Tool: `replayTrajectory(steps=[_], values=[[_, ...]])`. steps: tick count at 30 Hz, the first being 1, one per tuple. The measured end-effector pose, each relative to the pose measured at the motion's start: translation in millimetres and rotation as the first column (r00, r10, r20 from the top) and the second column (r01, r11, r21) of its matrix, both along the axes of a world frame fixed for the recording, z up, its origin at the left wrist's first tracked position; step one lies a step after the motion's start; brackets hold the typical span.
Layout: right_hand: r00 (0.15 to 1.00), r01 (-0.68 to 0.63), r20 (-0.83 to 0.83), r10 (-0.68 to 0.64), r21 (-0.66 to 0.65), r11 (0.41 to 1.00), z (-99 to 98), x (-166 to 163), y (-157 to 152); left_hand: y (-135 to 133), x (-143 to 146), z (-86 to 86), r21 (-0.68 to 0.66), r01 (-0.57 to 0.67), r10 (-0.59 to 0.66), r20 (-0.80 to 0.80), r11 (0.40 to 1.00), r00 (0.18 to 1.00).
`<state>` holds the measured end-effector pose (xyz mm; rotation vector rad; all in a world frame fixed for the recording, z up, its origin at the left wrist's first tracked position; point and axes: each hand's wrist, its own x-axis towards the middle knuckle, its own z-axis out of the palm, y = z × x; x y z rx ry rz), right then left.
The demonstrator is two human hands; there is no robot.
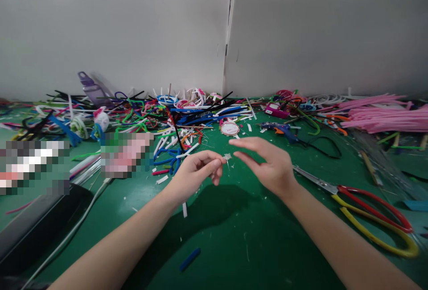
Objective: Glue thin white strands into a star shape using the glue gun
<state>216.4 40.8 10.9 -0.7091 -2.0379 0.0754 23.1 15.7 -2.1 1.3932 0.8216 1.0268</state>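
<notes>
My left hand (203, 167) is closed in a pinch above the green tabletop. At its fingertips shows a small, pale, see-through scrap (228, 157) with ragged edges; its exact kind is unclear. Just right of that scrap, my right hand (272, 165) has its thumb and fingers stretched out and apart, with nothing seen between them. Beyond the hands lies a round white piece with a pinkish rim (229, 128). Scissors (337, 189) with one red and one yellow handle rest beside my right forearm. A short blue strip (190, 259) lies near the front.
Tangled coloured pipe cleaners (214, 113) cover the table's back. A blue glue gun (281, 131) with a black cord lies right of centre, near a pink bundle (384, 113). A purple bottle (93, 89) leans against the grey partition (133, 40). A white cable (73, 232) runs at left.
</notes>
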Motion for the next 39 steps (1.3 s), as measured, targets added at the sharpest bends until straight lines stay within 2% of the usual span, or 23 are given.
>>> replayTrajectory(steps=[3,5,6,8,10,11,12,14,18,20,23,27,31,32,35,38,39], values=[[0.98,0.197,0.003,-0.198,0.065,0.978,22.3,16.2,-0.1,2.0,-0.3,-3.1,-0.023,-0.059,0.061,0.082,0.998,0.995],[0.939,0.336,0.048,-0.34,0.076,0.939,36.7,32.4,-4.7,3.0,-0.7,-4.5,-0.035,-0.081,0.085,0.132,0.996,0.988],[0.905,0.413,0.085,-0.416,0.052,0.909,42.1,42.5,-8.0,3.2,-0.9,-4.9,-0.043,-0.093,0.098,0.15,0.995,0.984],[0.79,0.587,0.234,-0.567,-0.024,0.809,46.8,67.6,-14.9,3.4,-1.2,-5.0,-0.06,-0.118,0.126,0.163,0.991,0.978],[0.641,0.732,0.446,-0.624,-0.112,0.672,41.4,100.0,-19.9,3.2,-1.5,-4.6,-0.076,-0.136,0.148,0.174,0.988,0.974],[0.596,0.769,0.535,-0.598,-0.168,0.617,34.7,118.7,-21.6,3.1,-1.6,-4.3,-0.082,-0.14,0.153,0.187,0.987,0.97],[0.57,0.796,0.594,-0.568,-0.226,0.562,25.7,138.6,-22.8,3.0,-1.6,-4.2,-0.089,-0.141,0.156,0.203,0.986,0.967],[0.563,0.81,0.636,-0.527,-0.299,0.505,2.6,179.0,-25.2,3.1,-1.8,-4.0,-0.094,-0.14,0.158,0.235,0.986,0.959],[0.661,0.728,0.649,-0.377,-0.434,0.531,-45.7,239.1,-34.9,3.2,-2.0,-3.4,-0.084,-0.161,0.178,0.265,0.983,0.948],[0.684,0.713,0.611,-0.399,-0.445,0.541,-61.2,251.3,-40.5,2.8,-2.2,-2.9,-0.08,-0.167,0.183,0.267,0.983,0.946],[0.653,0.748,0.606,-0.454,-0.419,0.515,-69.2,252.8,-45.0,2.1,-2.4,-2.0,-0.084,-0.139,0.157,0.261,0.987,0.952],[0.654,0.732,0.57,-0.498,-0.312,0.606,-64.1,243.0,-45.8,2.5,-2.8,-2.1,-0.104,-0.124,0.147,0.252,0.987,0.957],[0.638,0.757,0.551,-0.538,-0.321,0.569,-51.9,223.7,-49.9,6.0,-3.5,-5.1,-0.126,-0.146,0.175,0.268,0.981,0.947],[0.644,0.752,0.543,-0.539,-0.321,0.576,-47.2,216.2,-51.5,7.2,-3.9,-6.2,-0.14,-0.152,0.186,0.275,0.978,0.943],[0.57,0.817,0.449,-0.688,-0.217,0.535,-29.5,186.9,-55.5,11.0,-5.2,-9.8,-0.196,-0.168,0.222,0.298,0.966,0.929],[0.55,0.835,0.35,-0.758,-0.195,0.515,-11.9,151.6,-55.5,13.7,-6.7,-12.2,-0.241,-0.174,0.248,0.326,0.955,0.912],[0.572,0.82,0.301,-0.763,-0.193,0.539,-7.1,139.3,-54.4,14.2,-7.2,-12.6,-0.254,-0.169,0.251,0.334,0.952,0.908]])
